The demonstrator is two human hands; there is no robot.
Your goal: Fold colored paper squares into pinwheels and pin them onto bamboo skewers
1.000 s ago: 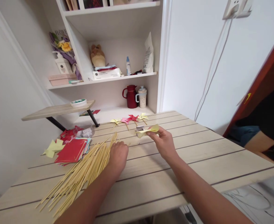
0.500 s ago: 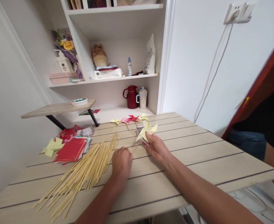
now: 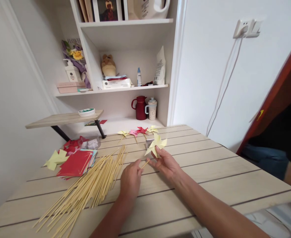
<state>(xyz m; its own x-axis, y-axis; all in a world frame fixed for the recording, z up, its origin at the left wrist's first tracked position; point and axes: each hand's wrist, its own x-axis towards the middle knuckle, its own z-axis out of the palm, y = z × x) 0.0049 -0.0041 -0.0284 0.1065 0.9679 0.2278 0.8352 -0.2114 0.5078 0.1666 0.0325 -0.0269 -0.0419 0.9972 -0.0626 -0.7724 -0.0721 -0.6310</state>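
Over the middle of the table, my right hand (image 3: 167,163) pinches a pale yellow paper pinwheel (image 3: 157,144) between thumb and fingers. My left hand (image 3: 131,178) is closed on a thin wooden stick (image 3: 145,164), whose end points up toward the pinwheel. Whether the stick touches the pinwheel's back is hidden by the right hand's fingers. Just left of my left hand lies a spread pile of wooden sticks (image 3: 95,181). Finished-looking pinwheels on sticks, among them a red pinwheel (image 3: 142,130) and a pink pinwheel (image 3: 133,133), lie in a row farther back.
Stacked red paper squares (image 3: 75,163) and a loose yellow paper pinwheel (image 3: 55,159) are at the left, near a clear plastic box (image 3: 92,143). A small raised shelf (image 3: 61,119) stands behind them. A person (image 3: 266,148) is at the far right, beyond the table edge.
The head view has tilted up slightly. My left hand has turned a little, and the stick in it now shows more clearly, near the right hand's fingers. The right hand still holds the pinwheel.
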